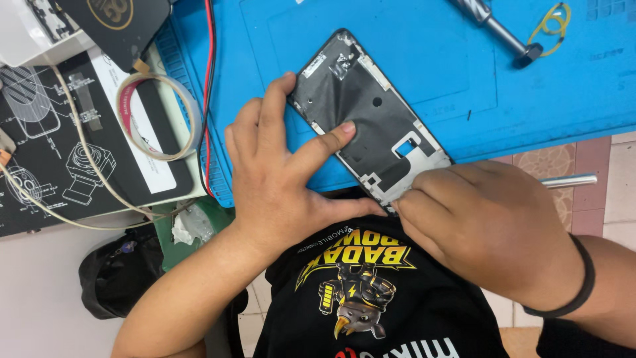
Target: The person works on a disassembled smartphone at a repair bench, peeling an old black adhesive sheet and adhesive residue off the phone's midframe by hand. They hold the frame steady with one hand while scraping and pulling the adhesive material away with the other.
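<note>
the phone frame (371, 126), a dark open shell with its bare inner side up, lies slanted on the blue work mat (464, 59), its near corner hanging just over the mat's edge toward the person's chest. the left hand (285, 179) is spread flat over the frame's near-left side: the forefinger curls over the upper-left rim while the thumb presses down on the dark inner sheet, pinning the shell in place. the right hand (483, 225) is bunched at the frame's near corner, fingers drawn together as if pinching or picking at something small on the metal edge; the fingertips are hidden under the knuckles, so what they grip, if anything, cannot be told. judging by this, the work in hand is peeling or prying at that lower corner while the other hand steadies the part. the next move seems to call for firm downward hold from the left thumb and a slow, shallow pull at the corner, so the thin frame does not flex. beyond the right hand lie a metal tool (503, 30) and a yellow rubber band (553, 20); left of the left hand sits a roll of tape (159, 116).
</note>
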Motion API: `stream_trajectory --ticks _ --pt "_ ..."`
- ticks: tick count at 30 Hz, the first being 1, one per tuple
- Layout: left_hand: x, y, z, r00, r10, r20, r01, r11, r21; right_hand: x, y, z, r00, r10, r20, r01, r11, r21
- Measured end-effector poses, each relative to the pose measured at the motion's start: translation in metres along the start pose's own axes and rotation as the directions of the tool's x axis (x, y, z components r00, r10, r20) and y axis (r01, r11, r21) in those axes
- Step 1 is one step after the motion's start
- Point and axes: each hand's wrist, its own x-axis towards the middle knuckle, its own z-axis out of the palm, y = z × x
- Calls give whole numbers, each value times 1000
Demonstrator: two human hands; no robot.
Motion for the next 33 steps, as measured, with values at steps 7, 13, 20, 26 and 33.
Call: stream_trajectory --ticks 7,13,20,26,33 --pt "0 0 0 1000 5 18 -5 1000 -11 -4 5 -2 999 -33 40 32 999 43" --pt "2 -1 1 1000 21 1 -21 1000 11 -2 6 -1 1000 -20 -12 21 996 87" --pt "0 1 0 1000 19 13 -19 1000 7 1 12 -7 993 -83 90 77 995 60" --pt "-2 -1 2 999 30 10 -30 1000 8 20 31 -16 949 -195 247 174 979 107" --pt "-9 -6 5 1000 18 26 -18 1000 4 32 30 -23 942 -215 259 191 975 114"
